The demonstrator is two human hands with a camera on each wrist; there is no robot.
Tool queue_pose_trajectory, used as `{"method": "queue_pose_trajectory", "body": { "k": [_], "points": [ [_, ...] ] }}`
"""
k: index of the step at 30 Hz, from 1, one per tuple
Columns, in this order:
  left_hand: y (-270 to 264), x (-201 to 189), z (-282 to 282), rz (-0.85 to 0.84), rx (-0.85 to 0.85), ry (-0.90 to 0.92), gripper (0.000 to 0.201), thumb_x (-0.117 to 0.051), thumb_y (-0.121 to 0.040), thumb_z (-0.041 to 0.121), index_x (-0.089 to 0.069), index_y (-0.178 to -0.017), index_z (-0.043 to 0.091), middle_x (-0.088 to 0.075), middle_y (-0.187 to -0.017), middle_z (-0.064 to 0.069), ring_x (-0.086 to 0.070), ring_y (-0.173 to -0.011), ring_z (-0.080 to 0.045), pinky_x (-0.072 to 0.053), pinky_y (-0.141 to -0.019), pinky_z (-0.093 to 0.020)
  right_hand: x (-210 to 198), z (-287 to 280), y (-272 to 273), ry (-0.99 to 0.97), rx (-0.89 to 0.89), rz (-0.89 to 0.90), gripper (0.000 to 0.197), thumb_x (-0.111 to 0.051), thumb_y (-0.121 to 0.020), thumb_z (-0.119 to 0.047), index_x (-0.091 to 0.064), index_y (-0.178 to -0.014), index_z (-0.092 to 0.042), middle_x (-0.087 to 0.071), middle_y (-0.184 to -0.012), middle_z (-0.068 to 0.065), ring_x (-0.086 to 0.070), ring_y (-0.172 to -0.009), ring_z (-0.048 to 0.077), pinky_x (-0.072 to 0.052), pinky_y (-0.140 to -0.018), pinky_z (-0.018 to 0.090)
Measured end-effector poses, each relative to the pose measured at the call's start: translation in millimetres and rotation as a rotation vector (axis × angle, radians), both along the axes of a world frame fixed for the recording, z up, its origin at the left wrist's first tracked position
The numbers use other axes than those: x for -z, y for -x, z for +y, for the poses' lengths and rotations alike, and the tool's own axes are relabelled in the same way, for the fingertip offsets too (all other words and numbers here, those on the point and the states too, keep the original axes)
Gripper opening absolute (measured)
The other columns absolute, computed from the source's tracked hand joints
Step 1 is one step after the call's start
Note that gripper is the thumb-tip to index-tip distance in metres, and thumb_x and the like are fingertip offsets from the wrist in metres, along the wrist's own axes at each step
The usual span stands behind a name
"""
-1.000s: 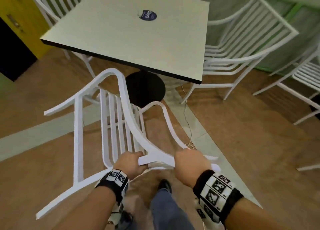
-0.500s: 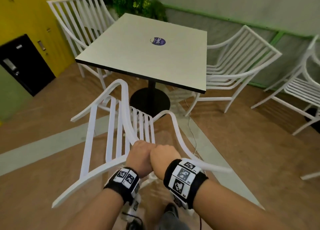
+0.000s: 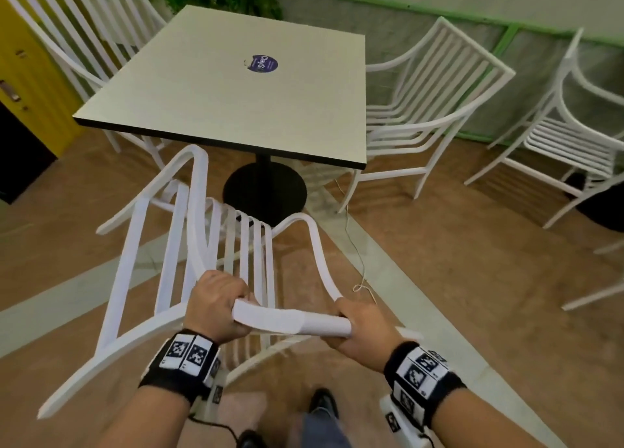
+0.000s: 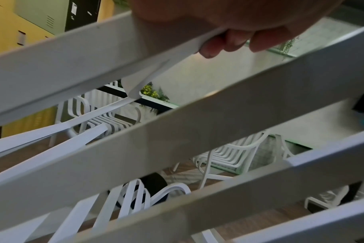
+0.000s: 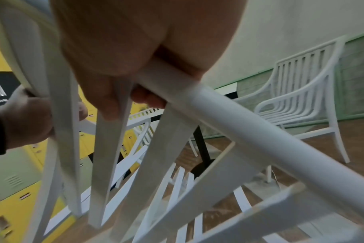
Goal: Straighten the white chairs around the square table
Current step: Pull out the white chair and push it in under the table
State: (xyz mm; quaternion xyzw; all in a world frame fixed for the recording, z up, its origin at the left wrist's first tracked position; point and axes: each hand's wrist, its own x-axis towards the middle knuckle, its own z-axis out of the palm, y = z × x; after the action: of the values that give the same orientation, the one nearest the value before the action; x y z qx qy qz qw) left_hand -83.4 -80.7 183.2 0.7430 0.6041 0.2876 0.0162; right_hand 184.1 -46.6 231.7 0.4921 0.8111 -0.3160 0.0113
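Note:
A white slatted chair (image 3: 189, 245) stands in front of me, its seat toward the square grey table (image 3: 236, 86). My left hand (image 3: 216, 304) grips the left end of the chair's top rail (image 3: 290, 321), and my right hand (image 3: 363, 327) grips its right end. The left wrist view has my left fingers (image 4: 229, 41) curled over the rail above the back slats (image 4: 177, 131). In the right wrist view, my right fingers (image 5: 110, 92) wrap the rail (image 5: 239, 125). A second white chair (image 3: 429, 109) stands askew at the table's right side, and a third (image 3: 77, 42) at its far left.
Another white chair (image 3: 574, 136) stands farther right near the green-trimmed wall. The table's black round base (image 3: 265, 189) sits just beyond the held chair. A thin cable (image 3: 354, 255) trails on the wooden floor. Yellow lockers (image 3: 30, 76) line the left; my shoe (image 3: 322, 403) shows below.
My hands, side by side at the rail's middle half a second ago, now grip its two ends. The view has moved closer to the table, and the chair with it.

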Motion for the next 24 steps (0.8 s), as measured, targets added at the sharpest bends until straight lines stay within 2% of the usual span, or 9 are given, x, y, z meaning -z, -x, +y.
{"method": "queue_pose_trajectory", "body": {
  "k": [4,7,11,14,17,20,22,23,24],
  "points": [
    [3.5,-1.4,2.6,0.012,-0.054,-0.021,0.021,-0.055,-0.062,0.030,-0.054,-0.050,0.013,-0.056,-0.048,-0.005,-0.055,-0.045,-0.025,-0.033,-0.061,-0.026,-2.0,13.7,4.1,-0.042,-0.083,-0.056,0.032,-0.066,-0.084,-0.041,-0.040,-0.082,-0.023,-0.063,-0.081,0.006,-0.047,-0.069,0.020,-0.034,-0.057,0.030],
    [17.7,-8.0,1.1,-0.019,-0.121,-0.055,0.023,-0.054,-0.067,0.026,-0.054,-0.050,0.010,-0.056,-0.049,-0.007,-0.054,-0.046,-0.025,-0.030,-0.061,-0.025,-18.1,18.1,17.9,-0.103,-0.151,-0.062,0.033,-0.064,-0.085,-0.041,-0.037,-0.084,-0.023,-0.067,-0.086,0.007,-0.053,-0.069,0.024,-0.030,-0.057,0.029],
    [39.1,-19.0,-11.6,-0.141,-0.169,-0.113,0.030,-0.053,-0.072,0.024,-0.050,-0.048,0.006,-0.052,-0.047,-0.009,-0.048,-0.045,-0.022,-0.027,-0.055,-0.022,-41.4,8.9,42.1,-0.178,-0.257,-0.041,0.034,-0.062,-0.086,-0.041,-0.032,-0.083,-0.023,-0.066,-0.082,0.006,-0.045,-0.062,0.021,-0.030,-0.053,0.030],
    [51.9,-14.3,-24.8,-0.299,-0.192,-0.133,0.031,-0.055,-0.073,0.020,-0.049,-0.048,0.003,-0.051,-0.049,-0.009,-0.046,-0.045,-0.023,-0.033,-0.049,-0.027,-57.1,-4.1,58.7,-0.197,-0.307,-0.039,0.030,-0.062,-0.086,-0.034,-0.034,-0.082,-0.022,-0.066,-0.080,0.005,-0.046,-0.060,0.020,-0.024,-0.045,0.025],
    [61.1,1.6,-38.7,-0.459,-0.225,-0.090,0.027,-0.056,-0.071,0.016,-0.048,-0.048,0.004,-0.051,-0.051,-0.005,-0.044,-0.046,-0.019,-0.033,-0.047,-0.024,-60.7,-21.2,78.9,-0.224,-0.337,-0.059,0.024,-0.060,-0.084,-0.028,-0.037,-0.082,-0.021,-0.067,-0.077,0.005,-0.058,-0.062,0.026,-0.037,-0.052,0.031],
    [71.2,34.0,-53.8,-0.652,-0.245,0.006,0.024,-0.061,-0.075,0.014,-0.052,-0.053,0.011,-0.055,-0.058,-0.006,-0.051,-0.050,-0.019,-0.038,-0.049,-0.025,-49.6,-35.9,100.9,-0.221,-0.371,-0.107,0.022,-0.057,-0.083,-0.024,-0.035,-0.082,-0.021,-0.065,-0.075,0.006,-0.057,-0.060,0.027,-0.039,-0.055,0.034],
    [76.5,51.6,-62.6,-0.765,-0.329,0.164,0.016,-0.072,-0.075,0.026,-0.062,-0.063,0.027,-0.063,-0.074,0.000,-0.062,-0.064,-0.008,-0.046,-0.057,-0.018,-38.9,-41.3,114.7,-0.215,-0.384,-0.140,0.016,-0.054,-0.085,-0.023,-0.038,-0.085,-0.019,-0.065,-0.076,0.005,-0.055,-0.059,0.026,-0.045,-0.057,0.036],
    [75.8,56.8,-67.6,-0.837,-0.392,0.250,0.012,-0.076,-0.075,0.026,-0.066,-0.069,0.028,-0.065,-0.083,0.002,-0.064,-0.073,-0.002,-0.049,-0.064,-0.013,-33.0,-43.3,121.1,-0.216,-0.385,-0.155,0.013,-0.053,-0.086,-0.023,-0.040,-0.087,-0.018,-0.065,-0.077,0.005,-0.054,-0.059,0.025,-0.046,-0.058,0.036],
    [74.7,62.4,-70.7,-0.915,-0.446,0.257,0.013,-0.077,-0.074,0.017,-0.068,-0.075,0.026,-0.067,-0.089,-0.002,-0.065,-0.079,0.000,-0.050,-0.069,-0.012,-27.0,-45.2,127.0,-0.216,-0.386,-0.167,0.011,-0.052,-0.087,-0.022,-0.043,-0.089,-0.017,-0.065,-0.078,0.006,-0.053,-0.059,0.025,-0.046,-0.058,0.036]
  ]
}}
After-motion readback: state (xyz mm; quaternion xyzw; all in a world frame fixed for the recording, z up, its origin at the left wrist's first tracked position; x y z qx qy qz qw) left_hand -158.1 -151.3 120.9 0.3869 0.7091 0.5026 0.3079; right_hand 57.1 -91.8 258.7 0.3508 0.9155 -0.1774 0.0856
